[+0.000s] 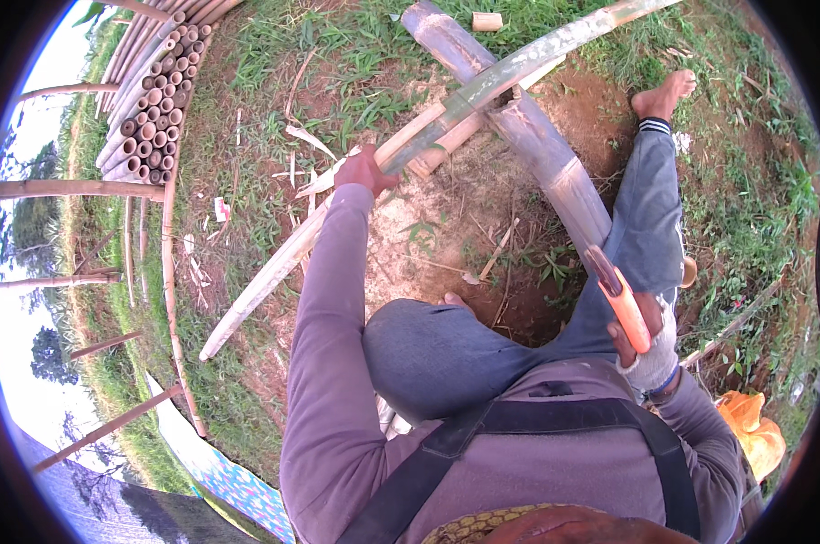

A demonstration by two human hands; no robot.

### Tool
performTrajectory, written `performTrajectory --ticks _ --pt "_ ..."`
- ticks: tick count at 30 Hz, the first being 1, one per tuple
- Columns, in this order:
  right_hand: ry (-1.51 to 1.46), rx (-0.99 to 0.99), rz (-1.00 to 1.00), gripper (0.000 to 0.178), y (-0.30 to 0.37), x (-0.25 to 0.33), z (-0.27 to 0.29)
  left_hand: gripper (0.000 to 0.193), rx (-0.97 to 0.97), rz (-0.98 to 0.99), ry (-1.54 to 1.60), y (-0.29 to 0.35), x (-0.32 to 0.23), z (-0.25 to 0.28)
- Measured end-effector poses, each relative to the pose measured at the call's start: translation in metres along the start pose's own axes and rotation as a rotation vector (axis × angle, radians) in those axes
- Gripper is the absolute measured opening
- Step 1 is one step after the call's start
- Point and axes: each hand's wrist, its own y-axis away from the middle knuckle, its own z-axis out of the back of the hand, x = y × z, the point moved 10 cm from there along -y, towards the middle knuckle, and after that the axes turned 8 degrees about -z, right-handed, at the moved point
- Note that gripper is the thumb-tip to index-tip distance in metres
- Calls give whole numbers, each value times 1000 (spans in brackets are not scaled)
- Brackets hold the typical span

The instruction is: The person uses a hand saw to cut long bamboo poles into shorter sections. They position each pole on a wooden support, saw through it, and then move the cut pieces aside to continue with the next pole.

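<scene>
My left hand [364, 170] is closed around a long bamboo pole [496, 80] that slants across the view. Its far part is green; the near part is pale and stripped, running down to the lower left. The pole crosses over a thick grey bamboo log [550, 159]. In my right hand [655, 354], partly covered by a white glove, is a tool with an orange handle [629, 317]. A short dark, narrow end sticks out of the handle toward the log's near end; its exact kind is unclear. My right hand is beside my right thigh, apart from the pole.
A short pale bamboo piece [446, 147] lies beneath the pole. Pale shavings [312, 140] litter the ground at left. Cut bamboo poles [160, 113] are stacked at far left behind a pole fence [169, 272]. My bare foot [665, 93] is at upper right; an orange bag [752, 431] lies lower right.
</scene>
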Motion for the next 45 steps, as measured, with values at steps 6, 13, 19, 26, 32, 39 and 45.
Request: performTrajectory --ticks 6,13,19,26,32,39,45 --pt "-305 -229 3 40 -91 2 -61 76 37 -4 3 -5 4 -3" --pt "-339 -252 48 50 -115 24 -75 75 91 6 15 -6 7 -2" --pt "-332 -218 34 52 -112 15 -74 73 -1 2 18 -1 -1 7" --pt "-277 -187 55 52 -116 5 -75 70 -104 35 13 7 0 4" --pt "-337 -210 69 52 -113 7 -75 67 -70 70 5 6 0 0" --pt "-314 -229 87 51 -119 4 -85 67 -66 63 -18 4 -1 -1" --pt "-301 -196 64 48 -150 -1 -105 69 -58 79 -4 1 1 -4"
